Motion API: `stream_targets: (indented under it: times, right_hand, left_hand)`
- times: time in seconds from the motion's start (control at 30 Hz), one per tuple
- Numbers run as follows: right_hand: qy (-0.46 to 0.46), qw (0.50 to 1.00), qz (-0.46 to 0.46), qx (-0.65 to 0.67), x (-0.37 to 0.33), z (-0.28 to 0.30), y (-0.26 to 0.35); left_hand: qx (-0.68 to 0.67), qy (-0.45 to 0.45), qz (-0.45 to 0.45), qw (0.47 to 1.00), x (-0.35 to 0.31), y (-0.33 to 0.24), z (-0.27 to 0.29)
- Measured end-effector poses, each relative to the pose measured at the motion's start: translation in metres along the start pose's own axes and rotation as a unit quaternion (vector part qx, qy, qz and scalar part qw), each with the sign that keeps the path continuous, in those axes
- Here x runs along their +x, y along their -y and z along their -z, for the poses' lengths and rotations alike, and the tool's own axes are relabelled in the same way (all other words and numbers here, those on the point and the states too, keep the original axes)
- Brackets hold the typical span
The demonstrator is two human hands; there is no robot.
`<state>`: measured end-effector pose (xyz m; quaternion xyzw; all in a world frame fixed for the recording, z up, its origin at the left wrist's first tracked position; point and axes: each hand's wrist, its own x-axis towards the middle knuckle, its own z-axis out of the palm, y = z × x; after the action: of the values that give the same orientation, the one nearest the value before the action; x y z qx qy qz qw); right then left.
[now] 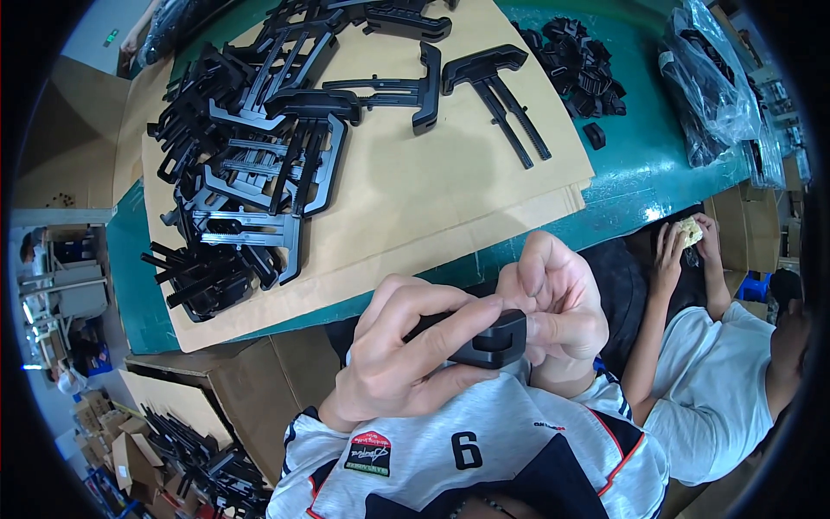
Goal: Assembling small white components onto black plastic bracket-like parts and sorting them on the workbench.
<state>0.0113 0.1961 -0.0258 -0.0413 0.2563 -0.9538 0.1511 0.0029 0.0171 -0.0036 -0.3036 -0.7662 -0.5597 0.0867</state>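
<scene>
Two boxes, far left: an open cardboard carton point(186, 445) below the table edge holds long black plastic parts; a closed one point(251, 385) stands beside it.
Pile on table: black clamp frames point(246, 164) heaped on a brown cardboard sheet point(432, 199) over the green table point(644, 173).
Left hand point(402, 359): fingers curled around a black plastic piece point(493, 342), index laid along its top.
Right hand point(558, 303): fingers bent, tips pinching that piece's right end, held close to the chest, below the table edge.
Small parts: black clips point(579, 65) heaped loose.
Bags, far right: clear plastic bags point(705, 82) of black parts.
Neighbour: a person in white point(718, 389) holds food point(689, 232).
</scene>
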Motion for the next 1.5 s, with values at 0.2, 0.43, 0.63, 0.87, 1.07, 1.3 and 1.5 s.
stream_targets:
  times: [0.2,0.43,0.63,0.87,1.07,1.3,1.5]
  right_hand:
    - [-0.04,0.999,-0.005,-0.002,-0.001,-0.014,0.003]
    - [-0.043,0.996,-0.002,-0.079,-0.005,-0.006,-0.001]
    - [-0.011,0.997,-0.046,0.053,-0.002,-0.009,0.002]
    - [-0.007,0.981,-0.112,0.157,-0.002,-0.009,0.006]
    - [0.023,0.998,-0.03,0.058,0.0,0.004,-0.007]
    - [0.023,0.991,-0.064,0.114,0.002,0.002,-0.002]
    - [0.011,0.967,-0.118,0.226,0.005,-0.003,0.002]
  left_hand:
    - [0.038,0.017,-0.023,0.999,0.002,0.002,0.001]
    - [0.088,0.017,-0.025,0.996,0.002,0.0,0.001]
    - [0.101,0.023,-0.036,0.994,0.004,-0.006,-0.001]
    - [0.096,0.015,-0.034,0.995,0.004,-0.004,-0.001]
    - [0.116,0.026,-0.013,0.993,0.004,-0.008,0.003]
    - [0.112,0.024,-0.016,0.993,0.003,-0.007,-0.001]
    - [0.097,0.011,-0.032,0.995,0.005,-0.001,-0.001]
